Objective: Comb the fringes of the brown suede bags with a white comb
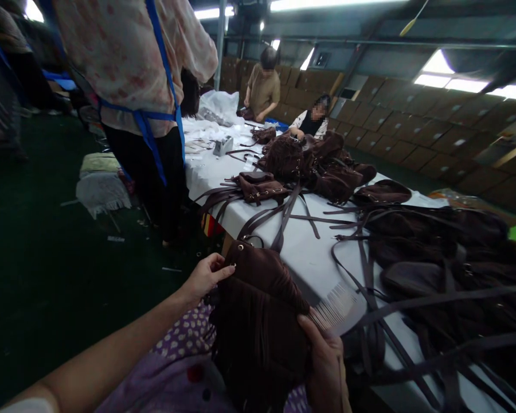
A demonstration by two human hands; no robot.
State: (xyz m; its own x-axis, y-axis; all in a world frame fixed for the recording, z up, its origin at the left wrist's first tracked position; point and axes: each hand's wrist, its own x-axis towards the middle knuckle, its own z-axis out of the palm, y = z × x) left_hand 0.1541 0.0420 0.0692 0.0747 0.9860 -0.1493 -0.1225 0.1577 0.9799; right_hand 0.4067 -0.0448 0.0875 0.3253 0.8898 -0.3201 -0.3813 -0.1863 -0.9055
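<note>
A dark brown suede bag with long fringe (258, 310) hangs over the table's near edge in front of me. My left hand (206, 276) is closed, pinching the bag's upper left corner beside a metal eyelet. My right hand (324, 358) grips a pale comb (337, 307), whose teeth touch the fringe at the bag's right side. My left forearm stretches in from the lower left over a purple dotted garment (184, 338).
The white-covered table (309, 252) runs away from me, heaped with several brown fringed bags (322, 166) and long straps (413, 298). A person in a blue apron (146, 86) stands at its left edge; two more people work at the far end. Stacked cartons (413, 126) line the right wall.
</note>
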